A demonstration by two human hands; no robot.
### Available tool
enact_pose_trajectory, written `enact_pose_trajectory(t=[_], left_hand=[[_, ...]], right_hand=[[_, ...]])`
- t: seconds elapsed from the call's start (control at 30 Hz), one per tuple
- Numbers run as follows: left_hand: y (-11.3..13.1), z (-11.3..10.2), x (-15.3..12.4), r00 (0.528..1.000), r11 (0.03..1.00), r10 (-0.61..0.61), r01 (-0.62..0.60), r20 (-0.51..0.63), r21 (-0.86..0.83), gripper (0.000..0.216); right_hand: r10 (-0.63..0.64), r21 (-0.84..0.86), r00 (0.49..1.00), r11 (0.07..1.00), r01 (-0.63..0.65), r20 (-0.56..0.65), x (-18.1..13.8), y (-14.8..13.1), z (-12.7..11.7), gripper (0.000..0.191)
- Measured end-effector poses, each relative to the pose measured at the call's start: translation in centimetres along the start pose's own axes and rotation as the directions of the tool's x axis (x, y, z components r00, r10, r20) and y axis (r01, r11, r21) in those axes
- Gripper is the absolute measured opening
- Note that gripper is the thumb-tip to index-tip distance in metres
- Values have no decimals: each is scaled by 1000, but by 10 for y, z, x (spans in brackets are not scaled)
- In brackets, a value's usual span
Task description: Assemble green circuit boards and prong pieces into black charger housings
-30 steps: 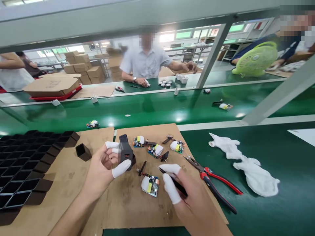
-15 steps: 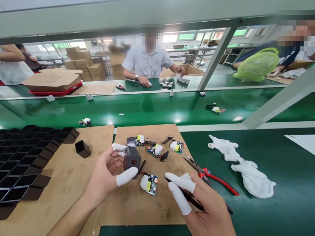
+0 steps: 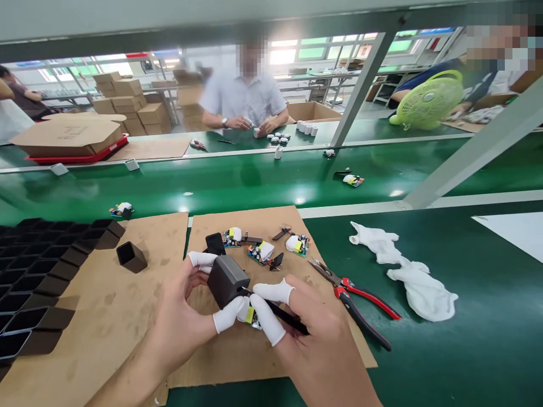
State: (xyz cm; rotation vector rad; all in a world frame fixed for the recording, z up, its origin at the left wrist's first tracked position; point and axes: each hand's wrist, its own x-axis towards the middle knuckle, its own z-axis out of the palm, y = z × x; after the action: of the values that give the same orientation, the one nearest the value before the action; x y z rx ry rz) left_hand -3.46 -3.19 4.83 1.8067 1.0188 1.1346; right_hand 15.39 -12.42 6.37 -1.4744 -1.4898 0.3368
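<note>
Wearing white finger cots, my left hand [image 3: 186, 308] grips a black charger housing [image 3: 227, 278] by its sides, tilted above the cardboard. My right hand [image 3: 305, 322] pinches black tweezers [image 3: 288, 317], whose tips touch the housing's near end face, at or in its port. Partly hidden beneath my fingers lies a circuit board [image 3: 253, 316] with a white block and yellow tape. Behind the housing are more boards, one [image 3: 261, 252] in the middle and another [image 3: 298, 245] to the right, with black pieces attached by wires.
Rows of black housings [image 3: 46, 271] stand at left, one single housing [image 3: 131, 257] beside them. Red-handled pliers [image 3: 352, 288] and white gloves [image 3: 419, 288] lie to the right. Beyond the green belt [image 3: 212, 186], a person [image 3: 246, 96] handles small white parts. A green fan [image 3: 428, 102] stands at back right.
My right hand has moved left, bringing the tweezer tips to the housing. The housing has turned in my left hand. The co-worker's hands have come together around a white part.
</note>
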Motion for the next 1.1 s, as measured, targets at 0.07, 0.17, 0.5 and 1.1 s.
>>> enact_pose_trajectory(t=[0.07, 0.17, 0.5, 1.1], left_hand=[[-1, 1, -2, 999, 999, 33, -33, -5, 35, 41], [-5, 2, -4, 995, 986, 91, -85, -38, 141, 39], [-14, 3, -13, 938, 869, 336, -273, -87, 413, 39], [-17, -2, 12, 995, 974, -95, 90, -17, -210, 53]], right_hand=[[16, -22, 1000, 1000, -16, 8, 0, 1, 3, 23], [93, -79, 995, 993, -90, 27, 1, 0, 7, 18], [286, 119, 897, 932, -342, 336, 5, -4, 13, 35], [157, -78, 987, 985, -155, 31, -39, 33, -5, 33]])
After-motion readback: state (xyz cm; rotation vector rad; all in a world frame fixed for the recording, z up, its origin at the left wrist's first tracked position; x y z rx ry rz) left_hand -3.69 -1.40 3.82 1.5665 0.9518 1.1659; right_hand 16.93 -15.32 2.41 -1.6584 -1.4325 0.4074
